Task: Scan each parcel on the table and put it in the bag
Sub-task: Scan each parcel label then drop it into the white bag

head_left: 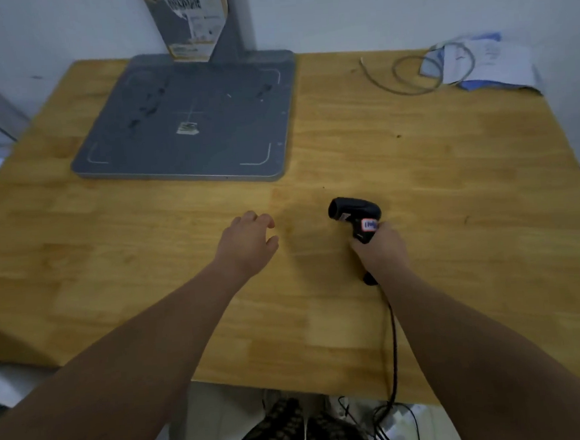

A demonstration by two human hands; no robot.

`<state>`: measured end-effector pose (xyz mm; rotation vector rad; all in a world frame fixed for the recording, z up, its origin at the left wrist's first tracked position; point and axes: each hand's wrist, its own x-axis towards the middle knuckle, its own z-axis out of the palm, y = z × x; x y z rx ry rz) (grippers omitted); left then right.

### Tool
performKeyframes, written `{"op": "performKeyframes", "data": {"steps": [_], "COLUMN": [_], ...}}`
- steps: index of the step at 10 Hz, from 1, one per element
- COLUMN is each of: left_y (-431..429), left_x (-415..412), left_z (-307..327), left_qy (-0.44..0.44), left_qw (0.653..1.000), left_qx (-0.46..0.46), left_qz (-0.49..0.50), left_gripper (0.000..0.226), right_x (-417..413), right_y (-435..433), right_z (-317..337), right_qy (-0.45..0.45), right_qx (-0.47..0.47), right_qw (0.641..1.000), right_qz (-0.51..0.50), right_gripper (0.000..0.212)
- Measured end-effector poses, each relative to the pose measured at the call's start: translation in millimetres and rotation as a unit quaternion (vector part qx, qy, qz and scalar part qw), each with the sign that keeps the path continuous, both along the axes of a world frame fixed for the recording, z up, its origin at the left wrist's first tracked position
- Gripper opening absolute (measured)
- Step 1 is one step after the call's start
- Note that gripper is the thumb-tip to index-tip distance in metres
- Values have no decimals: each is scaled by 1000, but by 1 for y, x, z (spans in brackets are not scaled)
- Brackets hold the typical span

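My right hand grips the handle of a black handheld barcode scanner over the middle of the wooden table. The scanner's head points left, and its black cable runs back off the table's near edge. My left hand hovers a short way left of the scanner, fingers loosely curled, holding nothing. I see no parcel on the table, and no bag is in view.
A grey flat platform with an upright post stands at the back left. A coiled grey wire and white-and-blue papers lie at the back right corner. Tangled cables lie on the floor below the near edge.
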<state>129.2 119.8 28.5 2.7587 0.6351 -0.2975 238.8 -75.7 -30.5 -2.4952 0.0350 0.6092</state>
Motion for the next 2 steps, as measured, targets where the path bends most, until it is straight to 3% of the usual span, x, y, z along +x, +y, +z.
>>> {"op": "performKeyframes", "data": {"steps": [2], "left_y": [11], "left_x": [4], "left_z": [-7], "left_qy": [-5], "left_qw": [1000], "left_qx": [-14], "left_qz": [-14], "left_gripper": [38], "right_x": [-8], "right_y": [2], "right_z": [1], "right_qy": [-37], "right_qx": [-71], "right_qw": [997], "right_qz": [4], "right_gripper": [61]}}
